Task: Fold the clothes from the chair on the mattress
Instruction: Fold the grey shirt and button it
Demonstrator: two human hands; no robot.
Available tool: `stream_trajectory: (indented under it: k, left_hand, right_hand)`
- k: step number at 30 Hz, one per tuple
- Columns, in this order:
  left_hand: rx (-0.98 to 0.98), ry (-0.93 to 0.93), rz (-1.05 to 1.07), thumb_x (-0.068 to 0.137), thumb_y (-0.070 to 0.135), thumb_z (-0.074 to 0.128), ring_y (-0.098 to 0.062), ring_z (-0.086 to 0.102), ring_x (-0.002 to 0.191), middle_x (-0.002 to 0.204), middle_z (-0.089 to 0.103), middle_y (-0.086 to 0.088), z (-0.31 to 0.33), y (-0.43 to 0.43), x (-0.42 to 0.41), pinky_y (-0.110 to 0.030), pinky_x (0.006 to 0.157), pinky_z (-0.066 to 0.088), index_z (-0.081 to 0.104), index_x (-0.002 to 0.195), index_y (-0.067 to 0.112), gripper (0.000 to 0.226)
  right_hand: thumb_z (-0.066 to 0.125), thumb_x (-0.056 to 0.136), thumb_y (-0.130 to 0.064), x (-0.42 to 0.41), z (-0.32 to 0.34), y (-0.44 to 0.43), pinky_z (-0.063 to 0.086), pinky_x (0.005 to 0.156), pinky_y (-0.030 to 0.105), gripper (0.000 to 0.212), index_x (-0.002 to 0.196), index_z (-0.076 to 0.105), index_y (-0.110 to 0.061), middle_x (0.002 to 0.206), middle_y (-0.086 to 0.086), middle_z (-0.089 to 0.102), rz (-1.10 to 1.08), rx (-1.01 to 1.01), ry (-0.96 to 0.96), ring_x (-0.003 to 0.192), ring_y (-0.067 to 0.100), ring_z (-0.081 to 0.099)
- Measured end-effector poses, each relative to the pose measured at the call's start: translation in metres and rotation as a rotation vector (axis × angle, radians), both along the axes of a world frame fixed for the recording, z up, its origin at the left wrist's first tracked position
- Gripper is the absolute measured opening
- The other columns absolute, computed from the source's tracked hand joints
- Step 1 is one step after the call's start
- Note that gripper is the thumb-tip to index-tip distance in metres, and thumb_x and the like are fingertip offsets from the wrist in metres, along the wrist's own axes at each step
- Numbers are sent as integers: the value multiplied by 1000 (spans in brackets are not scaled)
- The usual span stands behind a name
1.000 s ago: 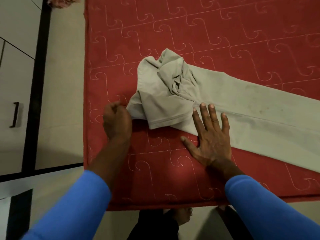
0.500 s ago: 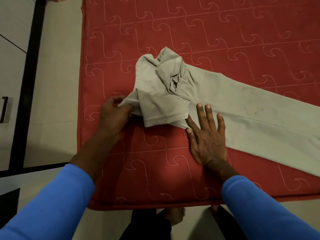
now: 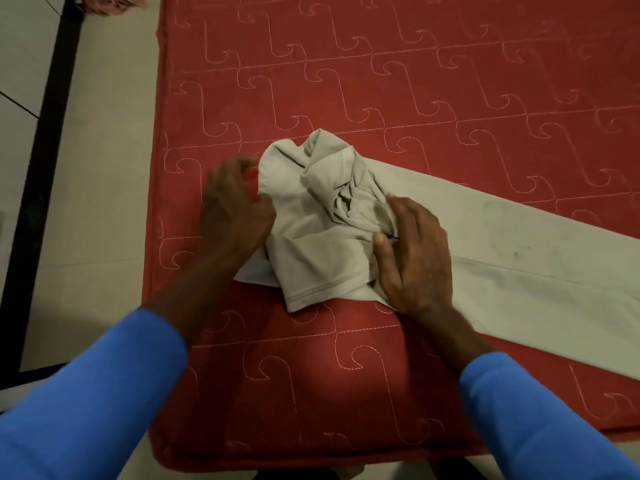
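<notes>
While viewed from the head camera, a red quilted mattress (image 3: 346, 81) fills most of the field, its left edge and near edge both visible, with the near-left corner low in the frame. Pale grey garment (image 3: 519, 265) lies on the mattress: one end is bunched into a crumpled heap not far from the left edge, about midway between the near and far parts of the visible surface; the remainder runs flat as a long band toward the right, leaving the frame there. A hemmed flap hangs from the heap toward the near edge. Faint dark marks show on the flat band. Left hand (image 3: 235, 209) sits at the heap's left side, fingers curled, thumb against the cloth edge; whether any fabric is caught between thumb and fingers cannot be told. The left forearm crosses the garment's near-left corner. Right hand (image 3: 412, 258) rests on the heap's right side, where heap meets band; fingers lie close together, lightly bent over the folds, thumb set apart and touching the cloth. Both arms wear blue sleeves (image 3: 86, 403). Left of the mattress is pale floor (image 3: 90, 168) with a dark strip (image 3: 45, 150) running along it. A bit of pinkish cloth (image 3: 110, 3) lies on the floor, at the top-left of the frame.
</notes>
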State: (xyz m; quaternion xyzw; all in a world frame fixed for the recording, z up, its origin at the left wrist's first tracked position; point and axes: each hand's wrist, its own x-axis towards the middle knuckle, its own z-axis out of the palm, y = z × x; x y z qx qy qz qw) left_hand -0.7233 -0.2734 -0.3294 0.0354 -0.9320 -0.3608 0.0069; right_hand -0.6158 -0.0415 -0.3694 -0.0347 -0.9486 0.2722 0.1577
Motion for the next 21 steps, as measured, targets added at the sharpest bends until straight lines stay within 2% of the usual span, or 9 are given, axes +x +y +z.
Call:
stream_trajectory:
  k: [2, 4, 5, 7, 11, 14, 17, 19, 21]
  left_hand:
    - [1, -30, -2, 84, 9, 63, -19, 54, 110, 125, 55, -3, -11, 14, -28, -20, 77, 42, 56, 129, 19, 47]
    - [31, -82, 0, 85, 19, 70, -22, 55, 112, 127, 56, -5, -26, 22, -50, -30, 87, 50, 55, 131, 20, 48]
    - [27, -111, 9, 85, 26, 73, -25, 54, 116, 127, 57, -6, -34, 24, -58, -38, 94, 50, 56, 130, 21, 49]
    - [-4, -126, 60, 83, 38, 76, -30, 52, 120, 127, 57, -7, -47, 25, -63, -38, 98, 42, 58, 127, 23, 50]
    - [-58, -85, 88, 90, 45, 67, -32, 48, 123, 130, 54, -10, -57, 29, -55, -42, 97, 39, 56, 127, 19, 46]
    - [-105, -72, 92, 95, 39, 61, -34, 47, 126, 136, 51, -14, -61, 31, -53, -43, 98, 38, 56, 132, 16, 43]
    - [-116, -40, 102, 96, 35, 61, -37, 48, 125, 136, 52, -16, -64, 32, -51, -45, 97, 39, 57, 132, 13, 43]
    - [-94, -18, 99, 94, 36, 64, -37, 50, 122, 133, 53, -16, -65, 31, -51, -44, 96, 40, 59, 130, 14, 43]
    - [-68, -34, 112, 94, 38, 64, -36, 51, 121, 130, 55, -14, -63, 30, -57, -42, 96, 41, 60, 128, 17, 40]
  right_hand:
    - [47, 100, -57, -33, 7, -8, 50, 84, 43, 63, 144, 51, -12, 119, 8, 59, -32, 38, -25, 105, 23, 55]
    - [53, 94, -65, -60, 12, -23, 49, 79, 42, 73, 146, 47, -15, 117, 8, 57, -18, 142, -120, 102, 25, 52]
    - [58, 91, -61, -69, 12, -30, 49, 79, 42, 75, 149, 43, -16, 119, 9, 56, -7, 176, -199, 104, 27, 52]
    - [63, 89, -39, -80, 11, -42, 51, 80, 45, 63, 145, 47, -15, 117, 10, 56, -29, 123, -314, 106, 30, 52]
    - [59, 86, -27, -67, 19, -45, 44, 74, 41, 24, 105, 67, -15, 92, 3, 53, -37, -134, -168, 91, 24, 49]
    - [60, 80, -29, -37, 25, -38, 35, 73, 35, 19, 86, 67, -13, 83, -2, 50, 174, -23, -54, 81, 17, 46]
    - [57, 89, -31, -21, 26, -31, 38, 63, 33, 25, 68, 59, -16, 66, -10, 51, 180, -145, -35, 62, 10, 45]
    - [56, 96, -32, -27, 27, -33, 41, 57, 36, 31, 72, 62, -15, 67, -6, 55, 35, -164, 16, 60, 13, 49]
    - [54, 98, -42, -43, 29, -41, 44, 63, 33, 31, 91, 68, -15, 84, -3, 61, -83, -129, 9, 77, 15, 55]
